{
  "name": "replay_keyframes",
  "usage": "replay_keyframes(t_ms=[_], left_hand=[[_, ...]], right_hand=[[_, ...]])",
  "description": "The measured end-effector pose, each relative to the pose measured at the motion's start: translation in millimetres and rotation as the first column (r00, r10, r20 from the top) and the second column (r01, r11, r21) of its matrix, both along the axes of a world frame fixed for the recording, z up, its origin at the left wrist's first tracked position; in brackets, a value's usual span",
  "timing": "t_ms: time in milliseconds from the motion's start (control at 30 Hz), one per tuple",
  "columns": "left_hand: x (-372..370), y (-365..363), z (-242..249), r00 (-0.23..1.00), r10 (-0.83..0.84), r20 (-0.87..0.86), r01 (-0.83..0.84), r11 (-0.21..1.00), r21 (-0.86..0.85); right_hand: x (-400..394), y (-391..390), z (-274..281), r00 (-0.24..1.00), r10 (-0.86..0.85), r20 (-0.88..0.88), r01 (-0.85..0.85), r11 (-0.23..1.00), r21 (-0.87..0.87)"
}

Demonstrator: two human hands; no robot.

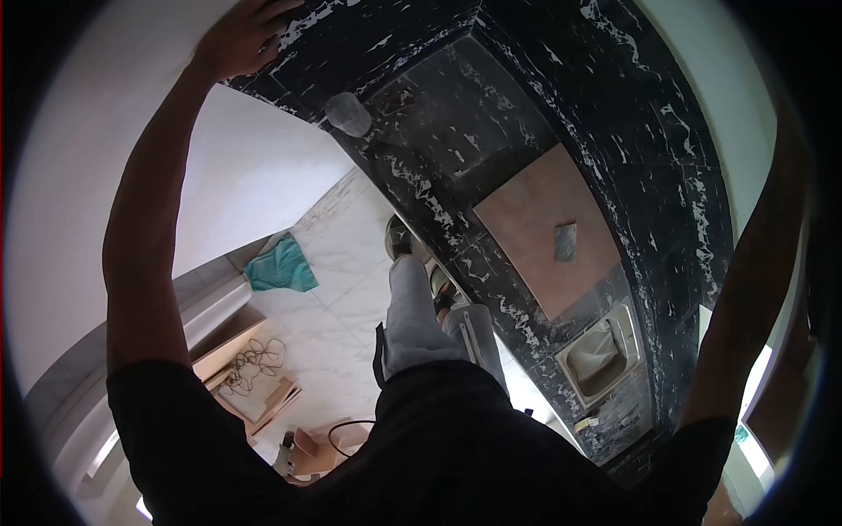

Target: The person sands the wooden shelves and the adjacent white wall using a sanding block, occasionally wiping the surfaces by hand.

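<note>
My left hand (244, 42) is at the top left, against the end of the black, white-veined wall tiles (351, 44). Its fingers look apart, with nothing visible in them; the fingertips are partly cut off by the frame. My right arm reaches up along the right side, and its hand is lost in the dark border. Below, on the black counter (421, 188), lie a brown board (535, 223) and a small grey rectangular piece (566, 243). A cloudy, rounded translucent item (348, 114) sits at the counter's left edge, near the wall.
A sink (633, 337) with whitish material inside is set into the counter, a small yellowish item (586, 423) beside it. On the pale tiled floor (338, 254) are a teal cloth (285, 265), a tangled cable (254, 364) and wooden pieces (274, 406). My feet are beside the counter.
</note>
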State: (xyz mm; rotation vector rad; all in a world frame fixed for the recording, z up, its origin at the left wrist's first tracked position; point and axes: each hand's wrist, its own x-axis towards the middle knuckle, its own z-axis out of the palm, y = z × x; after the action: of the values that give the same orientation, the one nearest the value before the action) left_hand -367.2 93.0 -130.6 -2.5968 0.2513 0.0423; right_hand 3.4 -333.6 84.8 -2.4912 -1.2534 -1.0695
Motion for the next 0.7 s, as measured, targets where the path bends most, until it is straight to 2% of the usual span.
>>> replay_keyframes(t_ms=[33, 133, 233, 433, 533, 633, 700], left_hand=[[-0.9, -0.7, -1.2, 0.999, -0.017, 0.032, 0.017, 1.000, -0.008], [0.3, -5.0, 2.2, 0.999, -0.032, -0.017, 0.033, 0.998, 0.053], [0.2, 3.8, -3.0, 1.000, -0.010, 0.002, 0.010, 1.000, -0.014], [-0.1, -2.8, 0.0, 0.998, 0.062, -0.007, -0.062, 0.997, -0.041], [0.8, -4.5, 2.0, 0.992, 0.112, -0.054, -0.113, 0.994, -0.007], [0.3, -5.3, 0.6, 0.993, 0.113, -0.027, -0.114, 0.992, -0.055], [0.4, -5.5, 1.1, 0.994, 0.102, -0.040, -0.103, 0.994, -0.022]], right_hand=[[-3.0, 4.6, 1.9, 0.995, -0.099, -0.031, 0.099, 0.995, -0.006], [-0.8, 2.5, -2.7, 0.997, -0.077, -0.006, 0.077, 0.997, -0.014], [1.1, -0.9, -1.7, 0.998, -0.065, -0.004, 0.065, 0.998, -0.014], [2.5, 1.0, -4.9, 0.998, -0.065, -0.012, 0.065, 0.998, -0.016], [3.2, 0.2, -4.7, 0.997, -0.071, -0.013, 0.071, 0.997, -0.020], [3.2, 1.1, -3.6, 0.997, -0.073, -0.010, 0.073, 0.997, -0.020], [2.1, 1.4, -3.0, 0.997, -0.072, -0.009, 0.072, 0.997, -0.024]])
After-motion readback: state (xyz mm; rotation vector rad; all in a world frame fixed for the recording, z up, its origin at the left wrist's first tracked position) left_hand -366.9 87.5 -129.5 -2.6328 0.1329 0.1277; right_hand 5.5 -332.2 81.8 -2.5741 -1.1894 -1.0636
